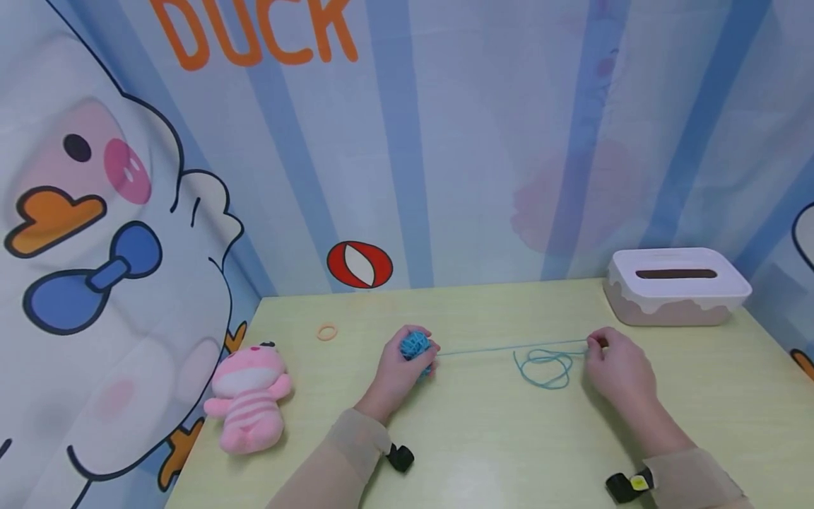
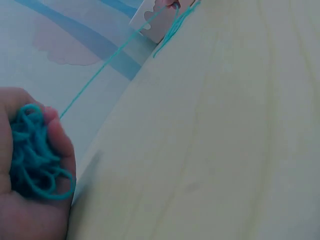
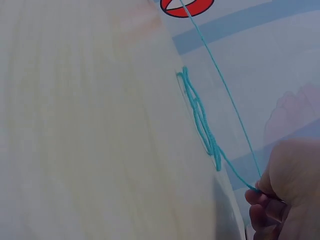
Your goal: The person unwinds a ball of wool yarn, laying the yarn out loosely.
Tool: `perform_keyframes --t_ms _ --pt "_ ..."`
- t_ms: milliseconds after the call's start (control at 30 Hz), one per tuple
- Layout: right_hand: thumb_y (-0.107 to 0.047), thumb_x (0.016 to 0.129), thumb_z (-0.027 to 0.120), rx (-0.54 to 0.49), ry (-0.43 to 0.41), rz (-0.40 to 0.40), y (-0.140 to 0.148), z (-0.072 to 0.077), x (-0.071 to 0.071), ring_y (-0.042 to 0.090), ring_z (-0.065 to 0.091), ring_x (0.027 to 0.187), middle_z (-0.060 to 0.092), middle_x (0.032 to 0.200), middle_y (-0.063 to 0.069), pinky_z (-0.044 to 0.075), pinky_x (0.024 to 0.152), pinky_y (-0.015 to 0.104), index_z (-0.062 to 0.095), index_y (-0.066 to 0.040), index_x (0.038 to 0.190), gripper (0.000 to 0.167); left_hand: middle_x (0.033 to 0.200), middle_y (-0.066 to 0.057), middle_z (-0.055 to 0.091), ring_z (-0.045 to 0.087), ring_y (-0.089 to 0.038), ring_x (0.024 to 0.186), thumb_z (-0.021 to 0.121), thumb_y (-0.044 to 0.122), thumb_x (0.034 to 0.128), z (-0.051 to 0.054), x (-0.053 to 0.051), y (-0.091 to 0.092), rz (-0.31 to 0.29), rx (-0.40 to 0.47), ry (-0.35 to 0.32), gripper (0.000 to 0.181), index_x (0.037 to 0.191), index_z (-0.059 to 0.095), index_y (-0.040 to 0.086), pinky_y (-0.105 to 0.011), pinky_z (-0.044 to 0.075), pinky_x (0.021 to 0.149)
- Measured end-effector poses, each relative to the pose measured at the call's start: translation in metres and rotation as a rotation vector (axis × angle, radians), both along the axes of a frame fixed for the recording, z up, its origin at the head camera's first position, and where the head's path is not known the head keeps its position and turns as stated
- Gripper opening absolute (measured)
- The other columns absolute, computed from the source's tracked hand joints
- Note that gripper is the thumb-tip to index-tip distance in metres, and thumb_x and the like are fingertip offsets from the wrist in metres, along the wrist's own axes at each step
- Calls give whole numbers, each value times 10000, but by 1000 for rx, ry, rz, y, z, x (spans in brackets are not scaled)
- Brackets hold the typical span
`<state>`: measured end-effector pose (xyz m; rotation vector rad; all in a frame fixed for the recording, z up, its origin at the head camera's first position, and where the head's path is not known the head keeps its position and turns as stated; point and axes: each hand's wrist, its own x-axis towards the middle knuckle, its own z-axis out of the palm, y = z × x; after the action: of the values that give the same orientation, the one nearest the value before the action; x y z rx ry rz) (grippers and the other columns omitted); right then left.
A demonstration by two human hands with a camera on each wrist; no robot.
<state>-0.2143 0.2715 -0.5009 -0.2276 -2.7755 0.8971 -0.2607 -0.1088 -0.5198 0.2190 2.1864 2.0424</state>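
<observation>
A ball of blue yarn (image 1: 415,344) is gripped in my left hand (image 1: 397,371), the fingers curled round it; in the left wrist view the yarn (image 2: 37,155) shows loose loops against the palm. From the ball a taut strand (image 1: 502,349) runs right to my right hand (image 1: 620,367), which pinches it between thumb and fingertips. Loose yarn loops (image 1: 545,369) lie on the table just left of the right hand. In the right wrist view, the strand (image 3: 223,82) and the tail of the loops (image 3: 200,117) meet at the pinching right hand (image 3: 285,190).
A pink striped plush toy (image 1: 251,399) lies at the left of the table (image 1: 496,438). An orange ring (image 1: 327,331) is behind it, to the right. A white and brown tissue box (image 1: 677,286) stands at the back right. A printed cloth (image 1: 470,141) hangs behind the table.
</observation>
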Motion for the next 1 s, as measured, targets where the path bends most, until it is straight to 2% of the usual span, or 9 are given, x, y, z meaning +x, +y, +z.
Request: perform_keyframes --t_ms 100,200,400,500,600,667,800,900,1000 --pt "-184 1084 537 14 -16 -1 4 -2 0 512 678 1073 714 1196 301 542 863 645 691 62 1217 318 1163 -94 667 649 -230 920 757 259 1054 1 -1 0 57 -64 5 392 1410 604 197 -293 586 815" --pt "-178 1076 563 35 -30 21 5 -3 1 492 675 1043 708 1166 305 545 858 632 713 70 1206 317 1117 -64 618 613 -225 933 708 276 1076 1 -2 -1 58 -69 -12 399 1450 577 224 -299 557 825" --pt "-198 1059 627 68 -54 60 0 -4 2 539 691 1134 737 1223 316 559 934 668 767 37 1204 310 1018 -75 661 681 -220 882 536 224 1121 6 0 -4 -65 61 -54 454 1551 476 93 -297 589 890" --pt "-204 1045 654 70 -55 64 -4 -3 2 544 696 1155 754 1231 304 566 936 667 785 21 1203 305 1075 -65 653 687 -211 891 518 208 1129 7 2 -4 -112 125 -68 467 1559 469 34 -292 609 876" --pt "-193 1034 672 57 -37 64 -10 -2 2 488 712 1070 766 1168 266 574 892 614 795 0 1200 283 1171 -63 622 675 -203 908 513 190 1149 6 2 -4 -153 139 -52 450 1559 477 7 -287 619 867" --pt "-176 1032 686 40 5 69 -16 -1 1 427 704 1011 756 1135 240 569 863 567 794 -7 1194 258 1230 -64 605 671 -199 921 511 185 1159 5 1 -3 -174 136 -37 439 1561 483 10 -284 625 868" --pt "-99 1010 717 -13 186 122 -39 5 2 306 668 904 744 1106 180 548 792 450 802 -29 1149 178 1264 -80 619 686 -196 953 527 196 1161 5 2 -2 -206 129 -29 449 1571 481 20 -280 635 890" --pt "-29 981 729 -30 315 220 -65 7 3 232 664 854 766 1060 119 547 754 381 814 -53 1101 149 1278 -85 632 698 -197 977 542 215 1156 6 3 -2 -228 142 -37 473 1582 470 22 -282 643 914" --pt "-13 984 739 -48 337 357 -95 5 4 213 703 891 795 1065 72 604 782 380 814 -64 1121 165 1284 -84 635 705 -199 995 547 219 1156 7 4 -2 -248 166 -46 486 1590 459 19 -291 647 933"
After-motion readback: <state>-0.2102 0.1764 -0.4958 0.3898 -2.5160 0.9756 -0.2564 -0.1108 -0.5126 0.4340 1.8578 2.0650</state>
